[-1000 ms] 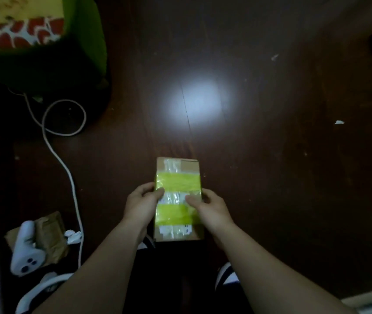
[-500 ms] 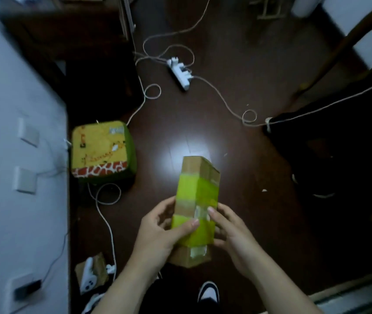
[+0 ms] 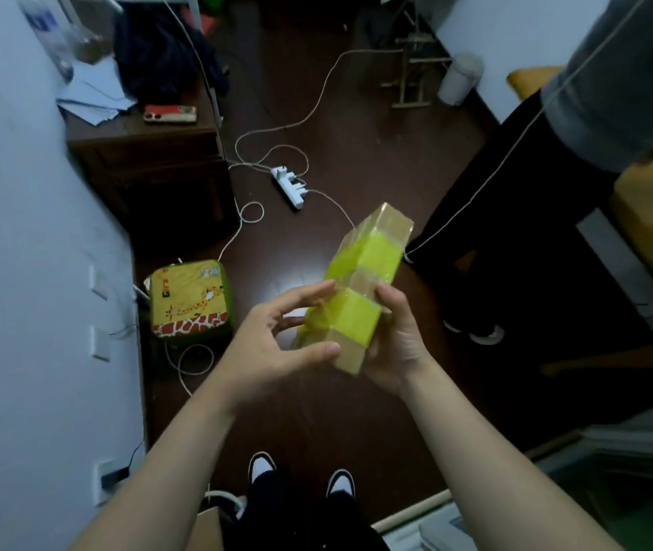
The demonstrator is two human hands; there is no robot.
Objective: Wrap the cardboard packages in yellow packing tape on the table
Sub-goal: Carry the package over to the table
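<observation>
Head view: the cardboard package (image 3: 350, 353) is held in the air above the dark floor (image 3: 356, 153), in the middle of the scene. Its long axis is tilted, the near end low and left, the far end pointing up and right. Two bands of yellow tape (image 3: 374, 252) cross it. The right hand (image 3: 396, 340) grips its right side, fingers curled behind it. The left hand (image 3: 273, 344) has its fingers spread, nearly straight, thumb tip and forefinger touching the package's left side. A giraffe-print cushion (image 3: 189, 300) lies to the left.

Probably home bedroom: dark wood floor (image 3: 356, 145), power strip (image 3: 288, 186), giraffe cushion (image 3: 189, 298), nightstand (image 3: 146, 153).
</observation>
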